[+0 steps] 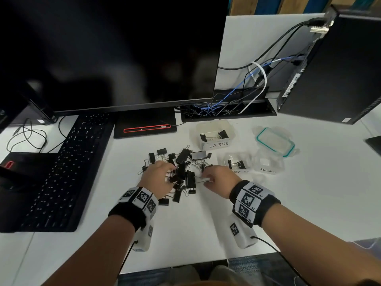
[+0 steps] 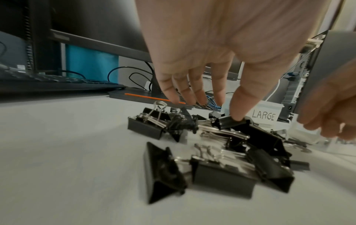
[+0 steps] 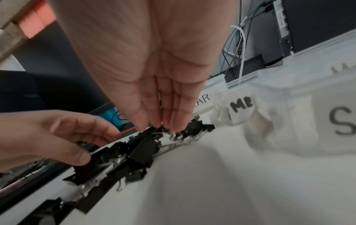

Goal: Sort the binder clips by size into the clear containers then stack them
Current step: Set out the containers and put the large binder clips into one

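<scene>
A loose pile of black binder clips [image 1: 182, 172] of mixed sizes lies mid-table. My left hand [image 1: 168, 172] reaches down over the pile's left side. Its fingers [image 2: 192, 97] are spread and fairly straight, and the thumb tip touches a small clip [image 2: 229, 121]. My right hand [image 3: 158, 126] hangs over the pile's right side, straight fingers held together, tips touching the clips and their wire handles. The tub labelled LARGE [image 1: 215, 143] holds two clips. A small tub [image 1: 237, 162] holds one. The tub labelled Medium [image 1: 268, 165] shows no clip.
A lid with a teal seal [image 1: 276, 141] lies behind the small tubs. A black keyboard [image 1: 68, 170] lies to the left, a monitor [image 1: 111, 52] and a cable tray [image 1: 226, 110] at the back, and a computer tower [image 1: 334, 65] at the right.
</scene>
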